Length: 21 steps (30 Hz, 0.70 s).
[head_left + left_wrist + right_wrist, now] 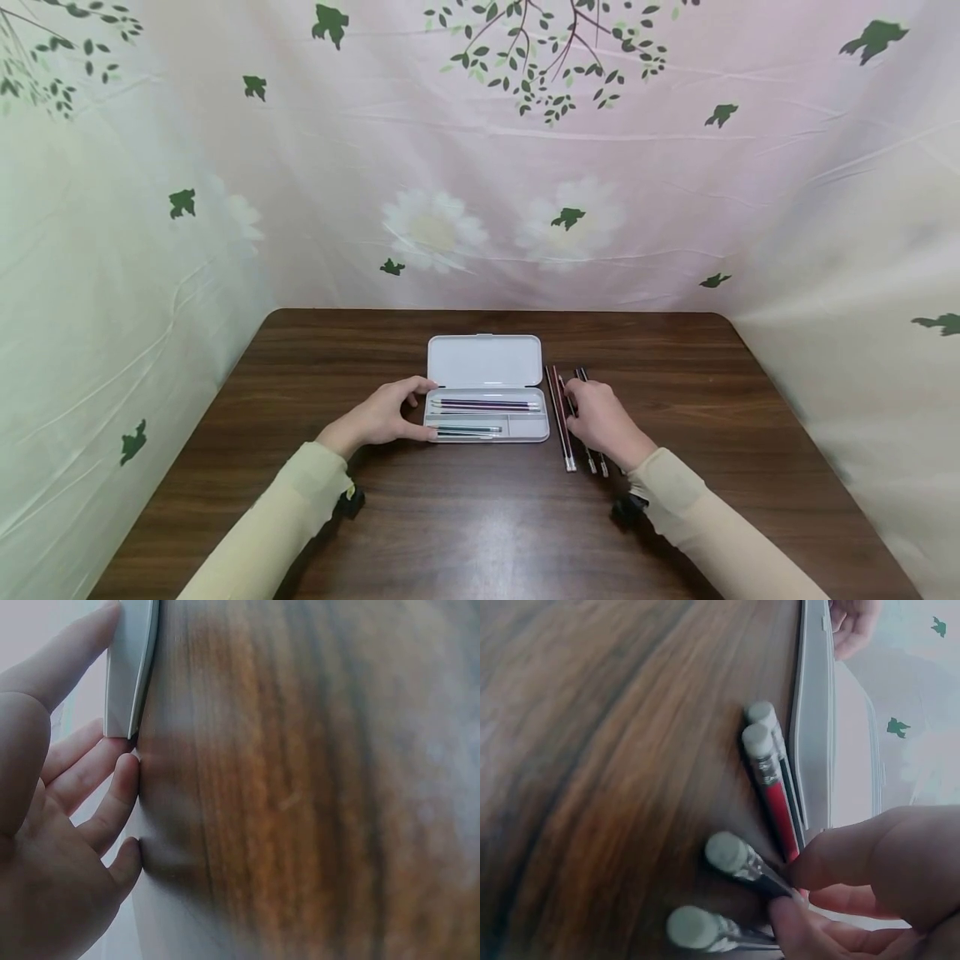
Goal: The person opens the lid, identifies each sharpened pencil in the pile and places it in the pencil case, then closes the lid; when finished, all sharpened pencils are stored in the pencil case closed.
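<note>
A white pencil case lies opened flat on the table, its lid folded back on the far side. Dark pencils lie in its far compartment, and lighter thin ones in the near left one. My left hand grips the case's left end, thumb at the near corner and fingers at the far side. To the right of the case, my right hand pinches a black pencil between thumb and finger. Beside it lie a red pencil and another dark pencil, white erasers towards me.
The dark wooden table has rounded far corners. A printed cloth with leaves and flowers hangs behind it and along both sides. Dark wrist cameras sit under both sleeves.
</note>
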Tool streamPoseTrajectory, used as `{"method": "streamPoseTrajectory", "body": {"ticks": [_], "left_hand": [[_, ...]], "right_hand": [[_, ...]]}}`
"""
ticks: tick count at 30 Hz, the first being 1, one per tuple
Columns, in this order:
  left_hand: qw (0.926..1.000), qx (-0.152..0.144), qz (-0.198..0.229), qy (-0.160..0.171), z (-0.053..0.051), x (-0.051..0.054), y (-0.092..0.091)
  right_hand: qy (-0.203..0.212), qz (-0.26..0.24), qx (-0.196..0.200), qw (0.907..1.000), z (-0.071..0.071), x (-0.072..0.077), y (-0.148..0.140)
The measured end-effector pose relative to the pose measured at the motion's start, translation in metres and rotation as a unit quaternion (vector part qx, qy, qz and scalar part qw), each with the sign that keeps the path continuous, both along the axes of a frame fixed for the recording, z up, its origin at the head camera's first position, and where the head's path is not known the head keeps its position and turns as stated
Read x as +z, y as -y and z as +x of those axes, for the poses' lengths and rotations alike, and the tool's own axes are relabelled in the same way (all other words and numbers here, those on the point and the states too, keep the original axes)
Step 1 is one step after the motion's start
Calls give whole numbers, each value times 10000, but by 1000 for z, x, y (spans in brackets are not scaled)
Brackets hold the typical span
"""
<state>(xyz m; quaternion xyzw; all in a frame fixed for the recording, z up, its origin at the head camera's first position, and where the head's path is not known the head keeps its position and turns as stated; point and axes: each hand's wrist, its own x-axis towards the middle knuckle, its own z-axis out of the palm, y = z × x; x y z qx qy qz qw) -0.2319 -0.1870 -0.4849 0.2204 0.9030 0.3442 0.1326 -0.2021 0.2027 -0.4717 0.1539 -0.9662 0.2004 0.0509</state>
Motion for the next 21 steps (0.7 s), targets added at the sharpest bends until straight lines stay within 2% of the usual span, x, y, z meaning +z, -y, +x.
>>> {"method": "streamPoseTrajectory", "body": {"ticks": [9,17,21], "left_hand": [[10000,-25,5,-17,0,0,0],[10000,-5,-5,-18,0,0,0],[10000,-10,12,1,0,1,0]], "right_hand": [[-186,-142,-42,9997,0,7,0],[202,-267,-295,9990,0,15,-4],[263,-270,-299,9988,1,17,-5]]}}
